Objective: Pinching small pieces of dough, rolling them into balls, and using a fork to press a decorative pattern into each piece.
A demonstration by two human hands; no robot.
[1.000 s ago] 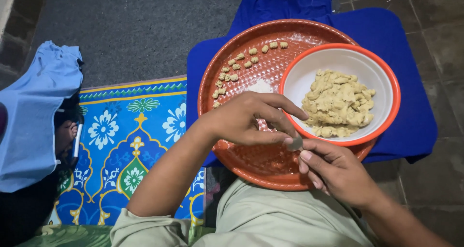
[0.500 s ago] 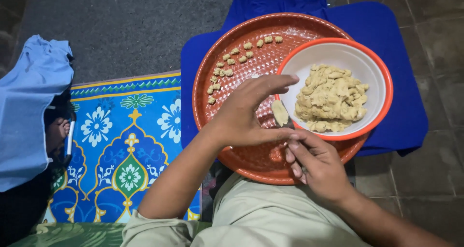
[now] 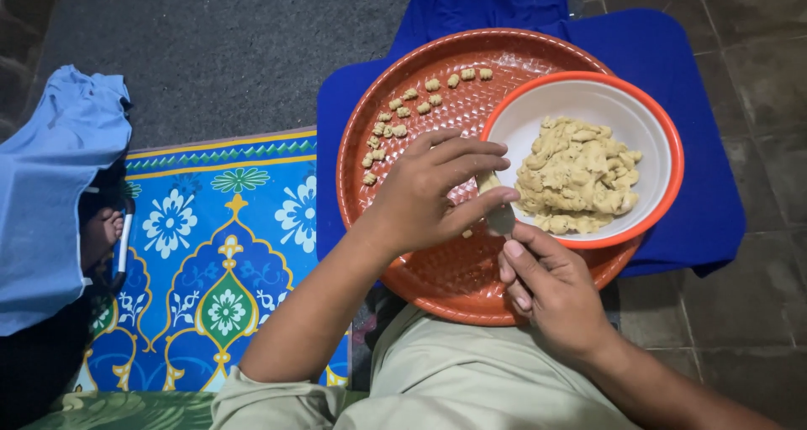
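Note:
A round orange-brown tray [image 3: 445,279] lies on a blue cloth [image 3: 698,220]. On its right side stands a white bowl with an orange rim [image 3: 664,127], holding a heap of pale dough [image 3: 576,174]. Several small shaped dough pieces [image 3: 403,115] lie in rows on the tray's upper left. My left hand [image 3: 433,190] hovers over the tray's middle, thumb and fingers pinching a small strip of dough [image 3: 487,182]. My right hand [image 3: 551,283] is below it, thumb and forefinger closed on a small grey tool [image 3: 501,221] touching that dough.
A blue patterned mat [image 3: 218,262] lies left of the tray, with dark grey carpet [image 3: 227,52] beyond it. At far left is a light blue garment [image 3: 50,186] and another person's foot [image 3: 99,232]. Dark stone tiles [image 3: 748,312] lie to the right.
Both hands moved slightly up and right on the tray. The left hand's fingers, spread half a second ago, have closed on the dough strip at the tool.

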